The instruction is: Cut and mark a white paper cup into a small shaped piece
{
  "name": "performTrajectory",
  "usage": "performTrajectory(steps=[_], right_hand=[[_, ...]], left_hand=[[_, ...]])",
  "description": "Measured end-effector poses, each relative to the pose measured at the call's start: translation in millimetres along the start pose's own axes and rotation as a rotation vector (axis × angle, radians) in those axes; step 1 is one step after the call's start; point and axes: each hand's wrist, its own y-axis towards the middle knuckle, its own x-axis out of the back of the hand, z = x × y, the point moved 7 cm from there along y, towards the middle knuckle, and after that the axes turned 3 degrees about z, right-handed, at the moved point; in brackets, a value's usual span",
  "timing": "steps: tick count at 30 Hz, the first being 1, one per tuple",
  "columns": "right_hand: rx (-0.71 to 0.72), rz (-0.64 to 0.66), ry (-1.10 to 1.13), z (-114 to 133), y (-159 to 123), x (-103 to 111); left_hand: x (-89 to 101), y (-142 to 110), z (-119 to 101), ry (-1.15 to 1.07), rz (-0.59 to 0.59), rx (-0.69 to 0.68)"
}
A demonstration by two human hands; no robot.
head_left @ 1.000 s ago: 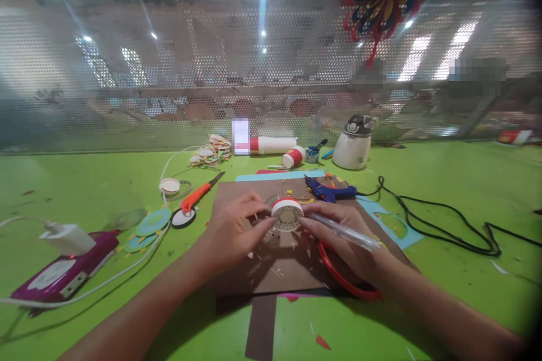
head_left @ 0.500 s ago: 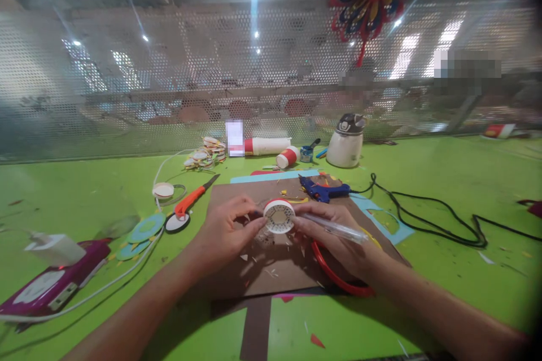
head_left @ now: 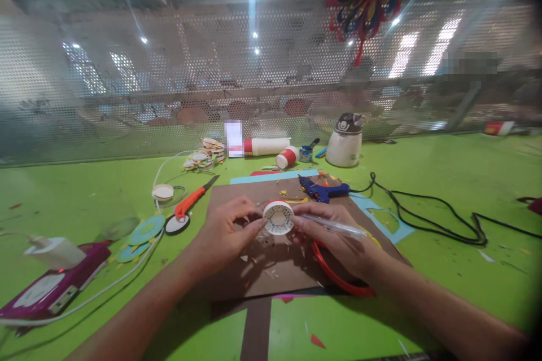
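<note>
Between my two hands is a short round piece of a cut paper cup (head_left: pixel 278 218), white inside with small dark marks around its wall and a strip of red on its outer rim. Its hollow side faces me. My left hand (head_left: pixel 232 227) pinches its left edge between thumb and fingers. On the other side, the thumb and fingertips of my right hand (head_left: pixel 328 229) grip the right edge. A clear-barrelled pen (head_left: pixel 336 227) also lies in my right hand, pointing back over the fingers. Red-handled scissors (head_left: pixel 339 276) lie under my right wrist, their blades hidden.
Below the hands lies a brown board (head_left: pixel 237 285) with paper scraps. Behind it is a blue glue gun (head_left: pixel 324 189) with a black cord. An orange knife (head_left: pixel 195 197) and a purple power strip (head_left: pixel 55 282) are leftward. A white kettle-like pot (head_left: pixel 345 144) stands behind.
The cup piece has tilted slightly, so more of its marked inner wall shows. Both hands keep their hold in nearly the same place.
</note>
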Motion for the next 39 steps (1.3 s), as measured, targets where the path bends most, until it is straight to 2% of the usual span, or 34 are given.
performTrajectory(steps=[18, 29, 36, 39], right_hand=[[-0.01, -0.022, -0.026, -1.1, -0.5, 2.5], [-0.017, -0.054, -0.012, 4.6, -0.4, 1.6], [-0.053, -0.086, 0.081, -5.3, 0.6, 4.6], [-0.028, -0.088, 0.039, -4.3, 0.2, 5.2]], left_hand=[[1.3, 3.0, 0.6, -0.021, 0.003, 0.017], [1.5, 4.4, 7.0, 0.0, 0.008, 0.039], [2.2, 4.5, 16.9, -0.02, -0.004, 0.061], [1.9, 4.9, 19.1, -0.058, 0.003, 0.071]])
